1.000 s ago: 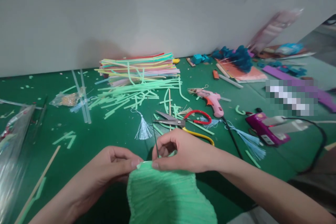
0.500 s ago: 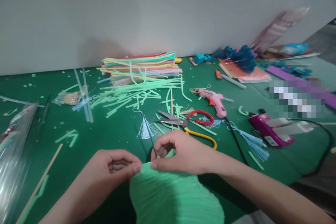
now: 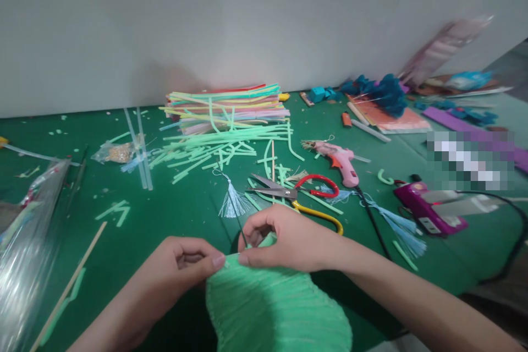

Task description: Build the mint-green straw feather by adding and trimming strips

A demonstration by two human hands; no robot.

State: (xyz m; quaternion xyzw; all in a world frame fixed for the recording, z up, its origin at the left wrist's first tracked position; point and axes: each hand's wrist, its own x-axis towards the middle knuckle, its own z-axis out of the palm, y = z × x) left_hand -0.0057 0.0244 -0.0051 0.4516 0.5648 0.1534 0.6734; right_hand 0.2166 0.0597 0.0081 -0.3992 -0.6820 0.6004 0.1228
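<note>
Little moved since earlier frame; left hand (image 3: 185, 264) and right hand (image 3: 284, 242) fingers pinched shut on lantern (image 3: 276, 308) top rim, near bench front edge, wire (image 3: 239, 220) rising between.

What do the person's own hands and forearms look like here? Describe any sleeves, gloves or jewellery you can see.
Both the left hand and the right hand are bare: no gloves, rings or bracelets show. The forearms are uncovered as far as the picture's lower edge, so no sleeves or watch can be seen. The fingernails look short and unpainted.
</note>
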